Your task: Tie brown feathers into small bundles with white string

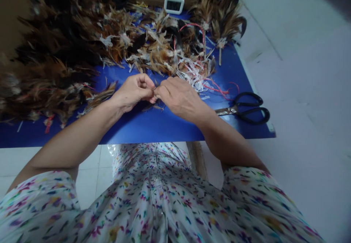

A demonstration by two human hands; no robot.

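My left hand [137, 91] and my right hand [177, 97] meet over the front part of the blue table [131, 126]. Both are closed, thumbs and fingertips pinching a small feather bundle [157, 97] between them. Most of that bundle is hidden by my fingers; only thin brown tips show above and below. Beyond my hands spreads a large heap of brown and black feathers [153, 54], many tied in bunches. Just past my right hand lies a tangle of clear and pink plastic ties [192, 73].
Black-handled scissors [238, 107] lie right of my right forearm, near the table's right edge. A white digital clock [174, 4] stands at the back. Full feather bunches [223, 20] rest at the back right corner. More bunches [49, 93] cover the left side.
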